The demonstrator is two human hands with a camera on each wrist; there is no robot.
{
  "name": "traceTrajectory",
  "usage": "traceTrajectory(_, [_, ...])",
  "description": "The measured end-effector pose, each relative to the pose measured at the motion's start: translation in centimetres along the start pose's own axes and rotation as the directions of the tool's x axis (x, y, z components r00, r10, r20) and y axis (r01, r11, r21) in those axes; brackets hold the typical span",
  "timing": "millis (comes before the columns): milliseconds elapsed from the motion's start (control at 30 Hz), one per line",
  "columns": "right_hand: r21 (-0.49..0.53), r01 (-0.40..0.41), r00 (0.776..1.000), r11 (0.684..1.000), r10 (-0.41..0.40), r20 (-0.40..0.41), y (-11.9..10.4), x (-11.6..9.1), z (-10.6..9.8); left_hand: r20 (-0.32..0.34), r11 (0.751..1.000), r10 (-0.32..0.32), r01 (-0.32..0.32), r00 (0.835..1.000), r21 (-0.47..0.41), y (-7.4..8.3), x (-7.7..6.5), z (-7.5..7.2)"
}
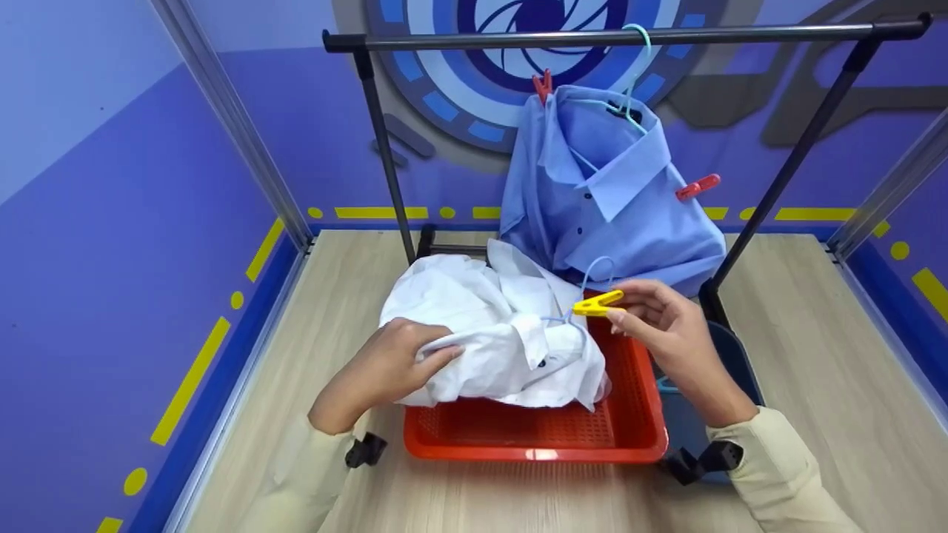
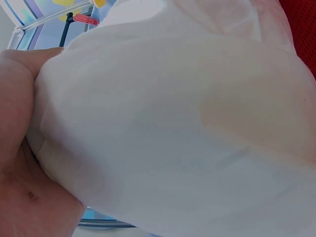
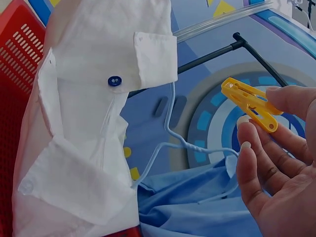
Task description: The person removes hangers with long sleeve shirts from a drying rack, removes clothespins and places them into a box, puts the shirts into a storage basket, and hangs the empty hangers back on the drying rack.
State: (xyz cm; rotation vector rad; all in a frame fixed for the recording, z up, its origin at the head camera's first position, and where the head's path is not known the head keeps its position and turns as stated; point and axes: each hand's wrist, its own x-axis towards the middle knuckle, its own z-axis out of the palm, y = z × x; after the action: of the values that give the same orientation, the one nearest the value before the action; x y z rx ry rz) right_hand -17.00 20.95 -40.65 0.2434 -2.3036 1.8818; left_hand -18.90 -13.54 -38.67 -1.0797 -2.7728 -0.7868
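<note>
A white shirt [image 1: 474, 296] with dark buttons is bunched over the red basket [image 1: 533, 453]. My left hand [image 1: 400, 363] pinches a fold of it at the shoulder side, and the cloth fills most of the left wrist view. Inside the shirt's collar is a light blue hanger [image 3: 170, 133], its hook free in the air. Between thumb and fingers, my right hand [image 1: 663, 326] holds a yellow clothespin [image 3: 249, 103] by its handle ends. The clothespin's tip is close to the hanger's neck in the head view.
Behind, a blue shirt [image 1: 615, 192] hangs by a mint hanger [image 1: 641, 59] from a black rack bar [image 1: 474, 40]. Red clothespins [image 1: 698, 187] are on both its shoulders. A dark bin [image 1: 685, 422] stands right of the basket, partly under my right forearm.
</note>
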Motion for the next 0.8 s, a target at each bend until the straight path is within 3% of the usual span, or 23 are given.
traceTrajectory(400, [-0.028, -0.036, 0.999, 0.999, 0.035, -0.035, 1.2, -0.7, -1.4, 0.016, 0.999, -0.041, 0.041, 0.999, -0.001, 0.1, -0.2, -0.1])
traceTrajectory(800, [0.035, -0.055, 0.995, 0.998, 0.058, -0.082, 2.1, -1.0, -2.2, -0.009, 1.0, -0.002, 0.002, 1.0, -0.003, -0.3, -0.3, 0.2])
